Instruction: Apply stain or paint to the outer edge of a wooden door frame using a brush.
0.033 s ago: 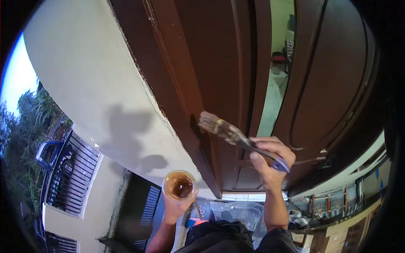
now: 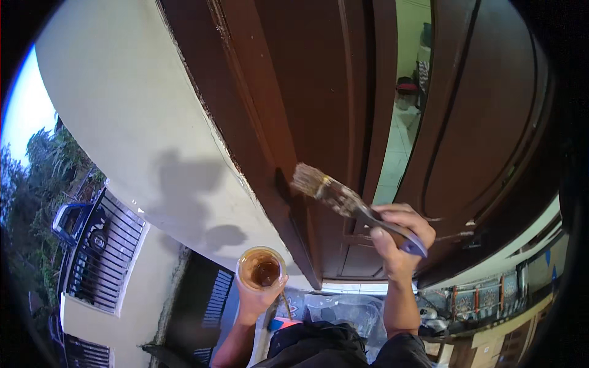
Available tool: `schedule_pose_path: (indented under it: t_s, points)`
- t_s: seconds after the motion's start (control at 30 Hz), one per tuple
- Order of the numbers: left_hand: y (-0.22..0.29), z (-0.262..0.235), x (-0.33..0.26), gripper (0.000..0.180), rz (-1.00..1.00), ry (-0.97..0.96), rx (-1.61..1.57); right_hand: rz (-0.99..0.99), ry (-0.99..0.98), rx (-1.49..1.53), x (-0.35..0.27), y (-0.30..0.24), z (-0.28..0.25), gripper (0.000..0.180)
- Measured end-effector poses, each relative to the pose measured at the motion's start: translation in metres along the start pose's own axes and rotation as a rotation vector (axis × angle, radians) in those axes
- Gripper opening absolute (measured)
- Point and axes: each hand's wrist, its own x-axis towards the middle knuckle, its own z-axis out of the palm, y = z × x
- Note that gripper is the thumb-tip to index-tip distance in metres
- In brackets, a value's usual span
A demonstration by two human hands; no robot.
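Observation:
My right hand (image 2: 405, 239) is closed around the dark handle of a paintbrush (image 2: 337, 195). Its bristles, caked with brown and pale paint, point up and left in front of the brown wooden door frame (image 2: 261, 122). A small gap seems to lie between bristle tips and wood, though contact is hard to judge. Low at centre-left, my left hand (image 2: 257, 302) grips a clear round container (image 2: 262, 270) from below. Brown liquid sits inside it, and brown smears coat its inner wall.
Right of the frame stands a brown panelled door (image 2: 485, 122), with a narrow gap showing a tiled room. A cream wall (image 2: 129, 92) borders the frame on the left. Below are plastic sheeting (image 2: 350, 310), a barred gate (image 2: 101, 251) and a red-railed rack (image 2: 478, 300).
My right hand and the paintbrush have shifted slightly right and down. The left hand and container stay in place.

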Motion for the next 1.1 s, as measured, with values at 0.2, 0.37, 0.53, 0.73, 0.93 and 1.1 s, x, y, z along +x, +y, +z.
schedule_pose_path:
  t_s: [0.2,0.37,0.53,0.73,0.93,1.1]
  points:
    - [0.014,0.024,0.021,0.043,0.066,0.001,0.014,0.028,-0.079,0.288,0.006,-0.005,-0.007,0.037]
    - [0.02,0.025,0.04,0.04,0.259,-0.03,0.188,0.03,-0.33,0.227,0.027,-0.001,-0.014,0.024]
    - [0.022,0.011,0.045,0.039,0.259,-0.089,0.128,-0.159,-0.583,0.127,0.033,-0.02,0.007,0.023]
    - [0.023,-0.007,0.038,0.041,0.447,-0.122,0.28,-0.133,-0.944,-0.166,0.014,-0.057,0.041,0.018]
    - [0.022,-0.037,0.034,0.041,0.498,-0.222,0.264,-0.107,-1.045,-0.221,0.001,-0.078,0.068,0.019]
    - [0.016,-0.059,0.025,0.041,0.456,-0.286,0.184,0.12,-0.716,-0.055,-0.022,-0.082,0.081,0.017]
